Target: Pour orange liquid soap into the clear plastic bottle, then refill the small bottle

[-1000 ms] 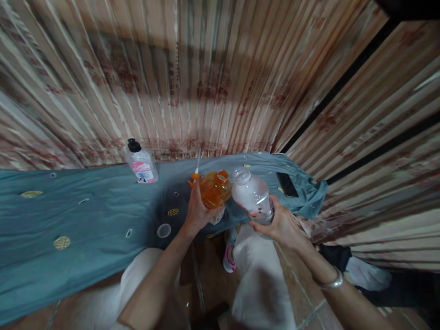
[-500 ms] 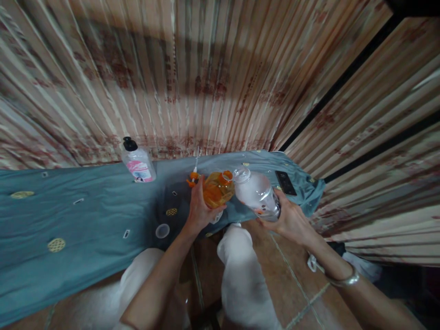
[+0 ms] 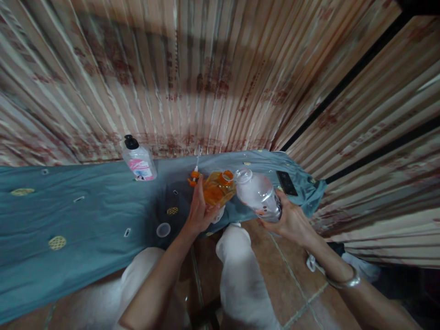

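My left hand point(image 3: 202, 208) is closed around an orange see-through bottle point(image 3: 216, 190) with an uncapped mouth. In my right hand point(image 3: 287, 215) is a clear plastic bottle point(image 3: 257, 192), also uncapped and tilted leftward, its neck beside the orange bottle's mouth. Whether liquid passes between them I cannot make out. Just left of the orange bottle lies an orange pump head point(image 3: 194, 177) with a pale tube. A small round translucent lid point(image 3: 163, 230) rests on the cloth near my left forearm. Part of a white item shows under the orange bottle, too hidden to name.
A clear bottle with a black cap and pink label point(image 3: 140, 160) stands at the back left on the teal cloth point(image 3: 96, 206). A dark flat device point(image 3: 286, 183) lies at the right end. Pleated curtains point(image 3: 213, 91) hang behind, with dark poles at right.
Both hands keep their holds, and the two bottles stay mouth to mouth with barely any movement. The whole view has shifted slightly.
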`<state>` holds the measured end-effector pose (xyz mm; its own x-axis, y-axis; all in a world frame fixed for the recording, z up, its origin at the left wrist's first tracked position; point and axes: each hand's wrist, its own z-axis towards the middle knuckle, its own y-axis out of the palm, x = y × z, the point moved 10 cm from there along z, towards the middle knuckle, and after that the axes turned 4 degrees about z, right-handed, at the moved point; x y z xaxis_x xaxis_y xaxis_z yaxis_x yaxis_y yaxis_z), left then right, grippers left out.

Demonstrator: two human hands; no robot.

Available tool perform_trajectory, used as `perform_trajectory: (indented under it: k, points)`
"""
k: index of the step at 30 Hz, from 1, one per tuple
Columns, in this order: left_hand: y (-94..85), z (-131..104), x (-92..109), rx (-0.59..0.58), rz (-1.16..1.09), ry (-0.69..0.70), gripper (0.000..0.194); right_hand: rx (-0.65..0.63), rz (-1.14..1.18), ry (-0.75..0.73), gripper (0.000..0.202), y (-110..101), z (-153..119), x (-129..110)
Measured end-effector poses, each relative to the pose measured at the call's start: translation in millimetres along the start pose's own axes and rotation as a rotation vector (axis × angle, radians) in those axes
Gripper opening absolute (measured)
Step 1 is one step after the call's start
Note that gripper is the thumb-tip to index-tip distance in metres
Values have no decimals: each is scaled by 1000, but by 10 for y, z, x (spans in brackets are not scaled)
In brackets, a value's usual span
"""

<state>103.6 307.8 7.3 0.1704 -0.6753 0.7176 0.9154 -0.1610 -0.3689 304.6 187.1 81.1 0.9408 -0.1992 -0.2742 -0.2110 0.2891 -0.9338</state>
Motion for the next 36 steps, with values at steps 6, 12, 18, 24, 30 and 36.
perform_trajectory:
  k: [6,12,18,24,30,36]
  points:
    - [-90,-13,34,14,78,-19,99,-3,11,10,80,-11,1,-15]
    - [-110,40,-10,7,134,-102,85,1,-4,25,81,-41,-32,16]
    - [-113,49,-1,50,99,-57,78,-24,-40,22,82,-45,-40,30]
    - [-32,17,-110,-2,43,-153,77,3,-74,-37,81,-92,-20,0]
    - [-44,22,-116,21,45,-159,75,8,-97,-61,82,-94,-3,-3]
    - [-38,13,-114,33,84,-122,75,-11,-135,-118,81,-138,11,-55]
